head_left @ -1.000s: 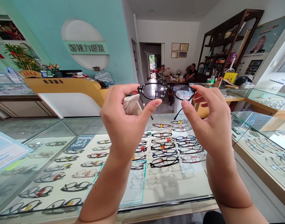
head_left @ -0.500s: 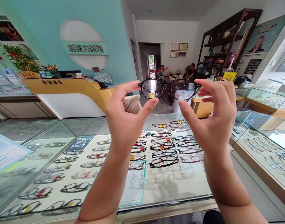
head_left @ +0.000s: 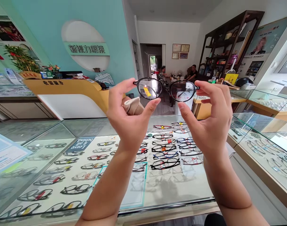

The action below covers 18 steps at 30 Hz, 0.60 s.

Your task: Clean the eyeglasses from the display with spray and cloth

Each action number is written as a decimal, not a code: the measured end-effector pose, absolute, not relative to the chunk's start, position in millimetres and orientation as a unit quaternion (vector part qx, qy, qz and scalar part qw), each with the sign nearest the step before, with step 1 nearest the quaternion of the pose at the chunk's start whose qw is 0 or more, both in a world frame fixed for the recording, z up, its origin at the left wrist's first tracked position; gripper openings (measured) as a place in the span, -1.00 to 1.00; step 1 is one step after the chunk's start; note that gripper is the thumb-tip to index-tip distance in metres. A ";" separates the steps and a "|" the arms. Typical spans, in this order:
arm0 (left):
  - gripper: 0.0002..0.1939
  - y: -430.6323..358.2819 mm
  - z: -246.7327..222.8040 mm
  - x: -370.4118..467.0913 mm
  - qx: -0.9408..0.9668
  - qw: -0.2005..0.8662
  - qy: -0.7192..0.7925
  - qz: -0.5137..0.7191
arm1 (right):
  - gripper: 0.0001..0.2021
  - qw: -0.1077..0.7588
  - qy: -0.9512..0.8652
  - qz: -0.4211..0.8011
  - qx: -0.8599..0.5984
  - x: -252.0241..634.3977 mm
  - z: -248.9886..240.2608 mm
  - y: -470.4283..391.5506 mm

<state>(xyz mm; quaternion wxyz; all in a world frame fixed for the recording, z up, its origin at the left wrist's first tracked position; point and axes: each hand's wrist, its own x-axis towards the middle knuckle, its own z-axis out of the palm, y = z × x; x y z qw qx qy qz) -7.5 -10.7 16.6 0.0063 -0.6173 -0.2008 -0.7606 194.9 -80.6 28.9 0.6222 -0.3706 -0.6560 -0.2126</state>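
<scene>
Black-framed eyeglasses (head_left: 155, 89) with round lenses are held up level in front of me, above the glass display case. My left hand (head_left: 128, 122) pinches their left end near the hinge, its thumb just under the left lens. A folded beige cloth (head_left: 134, 107) is tucked in the same palm, behind the thumb. On the other side, my right hand (head_left: 210, 124) grips the right end with its fingers, the thumb below the right lens. A yellow tag shows through the left lens, and faint red lettering shows through the right one.
Rows of eyeglass frames (head_left: 165, 164) lie inside the glass display case (head_left: 171, 201) below my hands. Another glass case (head_left: 256, 125) runs along the right. A yellow-and-white counter (head_left: 72, 103) stands ahead on the left. Two people sit at a table at the back.
The eyeglasses have shifted slightly left and tilted, their right end a little lower. My right hand has moved left with them. More of the cloth shows. A person at the back has lowered an arm.
</scene>
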 end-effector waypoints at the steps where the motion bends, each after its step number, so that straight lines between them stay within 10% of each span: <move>1: -0.30 -12.2 16.7 -5.3 -0.594 0.042 -0.193 -0.780 | -0.57 0.626 -0.658 -0.199 -0.369 195.2 28.7 -79.9; 18: -0.35 -23.2 18.6 4.7 -0.552 0.089 -0.166 -0.812 | -0.65 0.691 -0.635 -0.064 -0.341 195.6 25.9 -79.1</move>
